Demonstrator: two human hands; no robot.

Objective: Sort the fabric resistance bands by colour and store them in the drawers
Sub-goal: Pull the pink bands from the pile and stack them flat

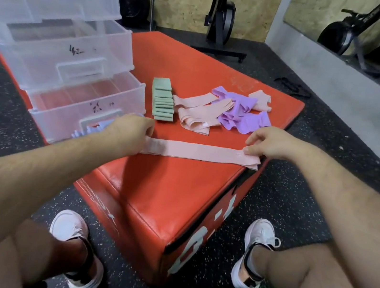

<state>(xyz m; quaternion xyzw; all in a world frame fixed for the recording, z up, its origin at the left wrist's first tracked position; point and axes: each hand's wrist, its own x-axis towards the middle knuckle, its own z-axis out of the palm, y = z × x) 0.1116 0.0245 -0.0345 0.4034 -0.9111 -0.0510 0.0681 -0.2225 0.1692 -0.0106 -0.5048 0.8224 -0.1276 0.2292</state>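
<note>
Where both hands press, pink band [197, 151] flat between left grip [130, 131] and right grip [267, 141].

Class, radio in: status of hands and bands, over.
Left hand and right hand pinning pink band flat on red box. Green stack folded. Drawers open. Nothing obstructing.

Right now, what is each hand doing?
Left hand: pressed down on the left end of the pink band; whether it pinches it cannot be told.
Right hand: fingers pinching the band's right end.
</note>
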